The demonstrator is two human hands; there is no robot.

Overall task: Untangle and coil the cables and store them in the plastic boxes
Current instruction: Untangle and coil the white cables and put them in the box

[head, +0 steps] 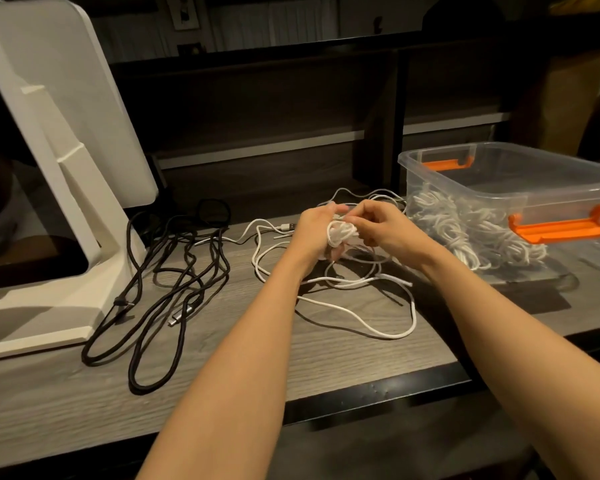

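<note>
A small coil [340, 233] of thin white cord sits wound around the fingers of the left hand [317, 230], held above the desk [222, 358] near its middle. The right hand [383, 225] meets it from the right, fingers curled and pinching a strand at the top of the coil; the exact fingertips are hidden behind the knuckles. From the coil the rest of the white cable [371, 317] hangs down and sprawls in loose round loops over the grey wood-grain desk, mostly running left to right, with a USB plug [286, 226] pointing right just left of the left hand. More white loops lie behind the hands, partly hidden.

To the left, black cables [174, 271], matte and braided-looking, lie in long loops stretching from back to front, one silver-tipped plug [175, 319] among them. They touch the white stand [59, 237] of a monitor cut off by the left edge.

On the right stands a clear plastic box [499, 174] with orange latches [561, 228], white coiled cables [465, 233] piled inside; its right end is cut off.
</note>
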